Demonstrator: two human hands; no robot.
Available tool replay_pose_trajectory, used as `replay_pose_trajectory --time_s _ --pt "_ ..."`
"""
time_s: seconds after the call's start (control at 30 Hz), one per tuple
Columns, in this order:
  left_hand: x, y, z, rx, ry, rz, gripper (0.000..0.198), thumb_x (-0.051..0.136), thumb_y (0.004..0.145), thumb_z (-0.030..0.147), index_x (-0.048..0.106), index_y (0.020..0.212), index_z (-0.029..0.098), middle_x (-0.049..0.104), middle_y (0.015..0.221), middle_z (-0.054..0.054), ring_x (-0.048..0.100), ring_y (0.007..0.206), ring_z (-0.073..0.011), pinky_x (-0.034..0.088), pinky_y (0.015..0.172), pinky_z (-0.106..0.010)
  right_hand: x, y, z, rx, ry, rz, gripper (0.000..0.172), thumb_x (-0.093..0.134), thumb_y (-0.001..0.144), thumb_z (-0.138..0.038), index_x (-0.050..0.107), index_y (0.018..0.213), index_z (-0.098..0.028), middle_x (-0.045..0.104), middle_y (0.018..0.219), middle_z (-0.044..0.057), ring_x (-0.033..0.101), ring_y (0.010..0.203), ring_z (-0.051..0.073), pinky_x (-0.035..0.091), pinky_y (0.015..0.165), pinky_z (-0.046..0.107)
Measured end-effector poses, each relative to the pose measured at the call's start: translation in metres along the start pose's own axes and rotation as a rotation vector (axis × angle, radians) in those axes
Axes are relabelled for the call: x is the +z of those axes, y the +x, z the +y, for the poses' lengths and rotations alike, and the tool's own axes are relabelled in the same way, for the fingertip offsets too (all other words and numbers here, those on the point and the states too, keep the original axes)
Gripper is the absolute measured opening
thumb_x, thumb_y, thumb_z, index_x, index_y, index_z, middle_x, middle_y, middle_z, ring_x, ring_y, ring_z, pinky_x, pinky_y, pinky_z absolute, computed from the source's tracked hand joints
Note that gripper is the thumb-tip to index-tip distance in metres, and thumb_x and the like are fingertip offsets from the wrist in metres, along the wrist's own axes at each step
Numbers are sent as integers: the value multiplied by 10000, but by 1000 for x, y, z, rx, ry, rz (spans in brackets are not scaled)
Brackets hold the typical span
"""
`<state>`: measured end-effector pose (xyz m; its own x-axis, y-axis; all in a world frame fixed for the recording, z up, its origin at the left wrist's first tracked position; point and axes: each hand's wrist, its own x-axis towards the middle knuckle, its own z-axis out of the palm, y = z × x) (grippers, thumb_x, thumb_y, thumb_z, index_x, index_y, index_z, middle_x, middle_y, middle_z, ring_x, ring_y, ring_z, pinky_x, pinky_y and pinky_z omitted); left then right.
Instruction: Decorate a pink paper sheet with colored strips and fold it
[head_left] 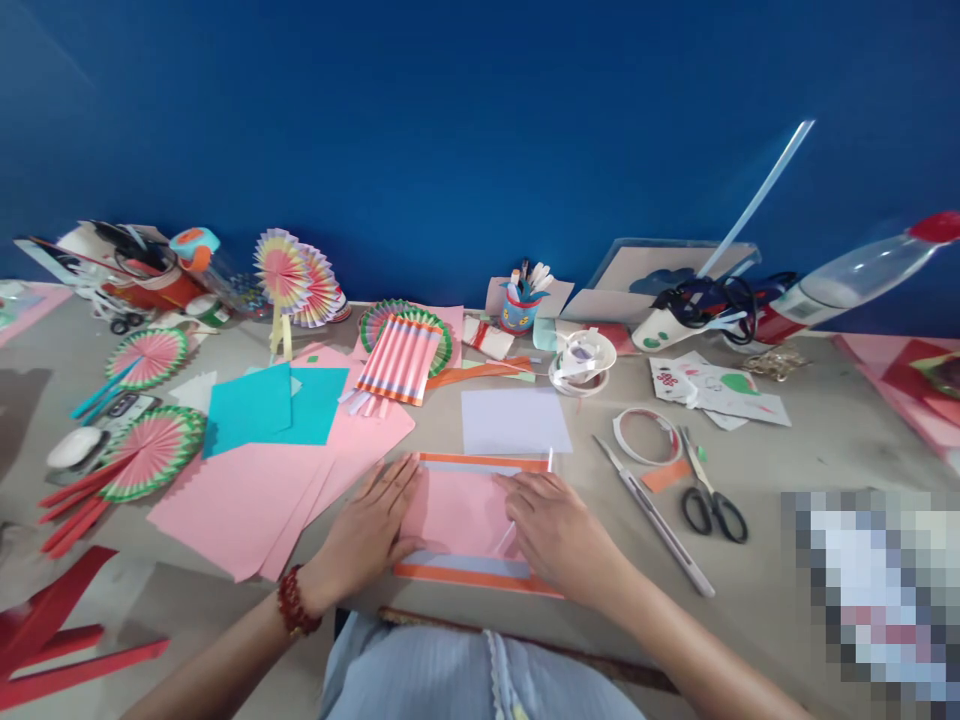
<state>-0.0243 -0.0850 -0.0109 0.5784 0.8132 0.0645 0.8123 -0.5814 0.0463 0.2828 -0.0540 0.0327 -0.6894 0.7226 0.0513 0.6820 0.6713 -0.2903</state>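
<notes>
In front of me lies a pink paper sheet point(465, 512) with lavender and orange bands along its far and near edges. My left hand point(384, 512) rests flat on its left end, fingers stretched out. At the right end, my right hand point(544, 525) has bent fingers closed on the paper, where a thin white edge stands up. What lies under the right palm is hidden. Just beyond is a pale lavender sheet point(514, 420). To the right are a craft knife point(660, 525), scissors point(711, 495) and a tape roll point(646, 437).
Pink sheets point(247, 500) and turquoise paper point(315, 405) lie left. A pleated paper piece point(401, 358) sits behind them. Paper fans point(154, 455) and red strips point(56, 640) are far left. A pen cup point(520, 310) and plastic bottle point(847, 285) stand by the blue wall.
</notes>
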Motion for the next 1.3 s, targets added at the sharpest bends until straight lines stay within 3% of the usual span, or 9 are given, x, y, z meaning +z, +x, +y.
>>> replay_pose_trajectory --time_s 0.1,0.17,0.23,0.3,0.47,0.6,0.9,1.3 --pt "-11 8 1 -15 -53 34 645 451 976 480 344 1495 113 288 1581 -167 241 1477 -288 274 1175 -496 -25 -10 8 49 31 78 204 457 838 -87 628 885 -187 695 1156 100 623 1026 240 435 970 414" --pt "-22 19 3 -9 -94 83 520 455 988 392 431 1432 121 316 1569 -166 250 1472 -300 282 1170 -529 -47 -23 21 170 38 126 221 399 883 -120 605 884 -199 712 900 70 642 860 220 471 838 373" --pt "-33 34 10 35 -150 134 423 449 990 296 483 1380 134 379 1536 -154 300 1450 -294 306 1162 -536 -63 -36 37 340 81 110 193 394 918 -204 583 885 -217 683 808 39 626 720 194 447 646 305" --pt "-40 51 22 139 -236 137 362 437 989 244 528 1330 163 496 1452 -126 411 1384 -260 364 1143 -491 -67 -46 53 467 148 120 181 406 917 -254 584 898 -228 672 782 18 607 664 177 417 604 282" --pt "-30 97 57 383 -295 102 307 499 973 273 579 1235 134 606 1311 -122 547 1206 -256 474 1031 -432 -36 -43 75 496 513 63 197 488 897 -359 622 884 -216 677 785 6 627 717 169 442 661 265" --pt "-10 117 65 388 -242 94 250 483 968 226 609 1164 135 611 1255 -125 561 1150 -258 491 982 -441 -13 -28 75 471 649 -11 216 540 892 -396 631 832 -210 661 763 -20 593 712 145 431 674 261" --pt "0 115 59 353 -322 138 248 439 971 162 596 1161 135 606 1202 -129 551 1123 -245 501 955 -422 -21 0 74 471 632 -136 244 576 863 -417 677 797 -206 654 744 -13 542 670 127 377 632 237" --pt "6 115 57 269 -453 104 276 477 969 196 576 1222 150 585 1262 -110 542 1148 -241 483 1017 -422 -14 5 85 523 657 -188 222 565 847 -383 671 767 -205 638 703 -25 527 638 119 353 601 226"
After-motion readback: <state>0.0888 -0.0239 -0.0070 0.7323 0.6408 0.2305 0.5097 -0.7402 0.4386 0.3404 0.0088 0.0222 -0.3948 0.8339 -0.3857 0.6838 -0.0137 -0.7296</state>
